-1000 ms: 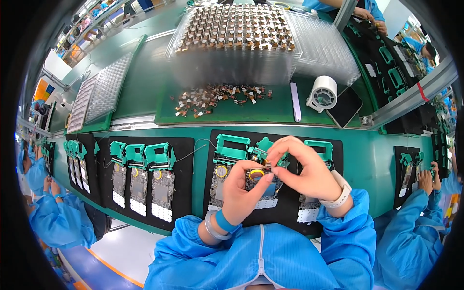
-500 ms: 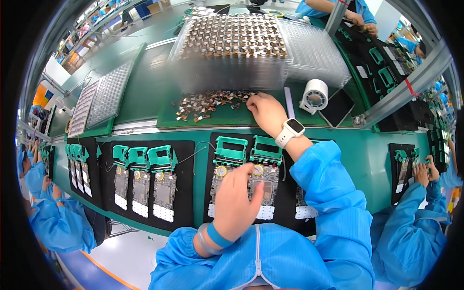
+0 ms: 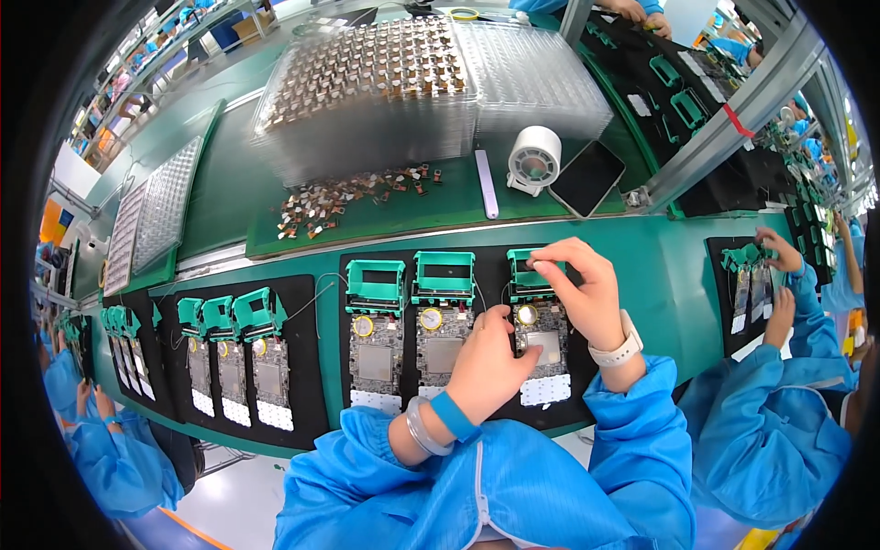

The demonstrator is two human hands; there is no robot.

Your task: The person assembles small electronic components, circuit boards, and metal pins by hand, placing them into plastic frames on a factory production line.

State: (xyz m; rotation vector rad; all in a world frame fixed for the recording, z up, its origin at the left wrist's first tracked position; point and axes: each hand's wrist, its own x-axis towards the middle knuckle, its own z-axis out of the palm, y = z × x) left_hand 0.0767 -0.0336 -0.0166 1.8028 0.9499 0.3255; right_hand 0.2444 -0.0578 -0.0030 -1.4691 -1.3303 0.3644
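Observation:
My right hand point(image 3: 582, 289) is above the rightmost circuit board of the near group, its thumb and forefinger pinching a small dark part point(image 3: 533, 263). Behind those fingertips is that board's green plastic frame point(image 3: 530, 291), partly covered. My left hand point(image 3: 486, 367) rests at the left edge of the same circuit board point(image 3: 548, 344), thumb spread away from bent fingers, near the round silver coin-like disc point(image 3: 527, 314). Two more boards, a middle one point(image 3: 443, 357) and a left one point(image 3: 376, 357), lie on the black mat beside it, each with a green frame at its far end.
A pile of small flex parts point(image 3: 339, 202) lies beyond the mat, before stacked clear trays point(image 3: 367, 137). A white fan point(image 3: 534, 160), a phone point(image 3: 588, 179) and a lilac strip point(image 3: 486, 183) stand to its right. More boards point(image 3: 234, 367) lie left; co-workers sit on both sides.
My right hand has come back from the parts pile to the rightmost board with a small part pinched. My left hand has shifted right to that board. The view has turned right.

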